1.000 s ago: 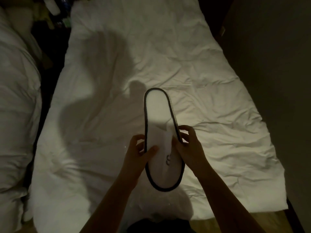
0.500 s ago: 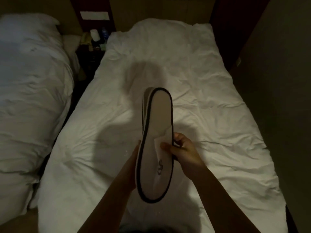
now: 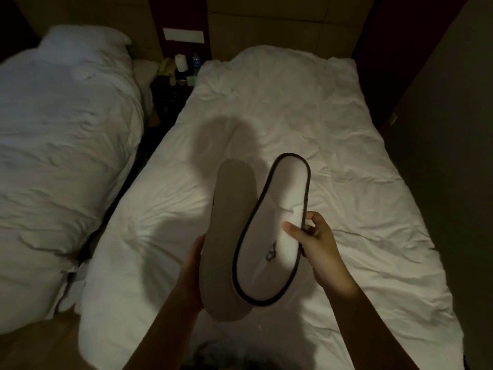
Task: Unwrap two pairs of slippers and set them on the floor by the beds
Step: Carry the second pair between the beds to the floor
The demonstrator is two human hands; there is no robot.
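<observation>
**Two hotel slippers fanned apart in bare hands above a bed**

Head camera, looking forward and down in a dim room: a person stands at the foot of the right-hand bed [image 3: 306,124], which is covered with a rumpled white duvet. A second bed [image 3: 61,145] lies to the left, with a cluttered nightstand [image 3: 176,84] between the two headboards.

Both slippers are held in the air over the near end of the right-hand bed, splayed into a narrow V that meets near the toes. The left hand [image 3: 190,273] cups the edge of the grey-soled slipper [image 3: 229,225], whose underside faces the camera; its fingers are mostly hidden behind the sole, so their curl cannot be told exactly. The right hand [image 3: 316,244] pinches the white slipper [image 3: 277,231] by its dark piped rim, thumb on the inner face beside a small logo, fingers curled behind.

The slippers look thin, flat and very light, with soles that likely flex easily and fabric that should not slip. The piped rim at mid-length seems the surest place to grip. No wrapper is clearly visible on this pair.
</observation>
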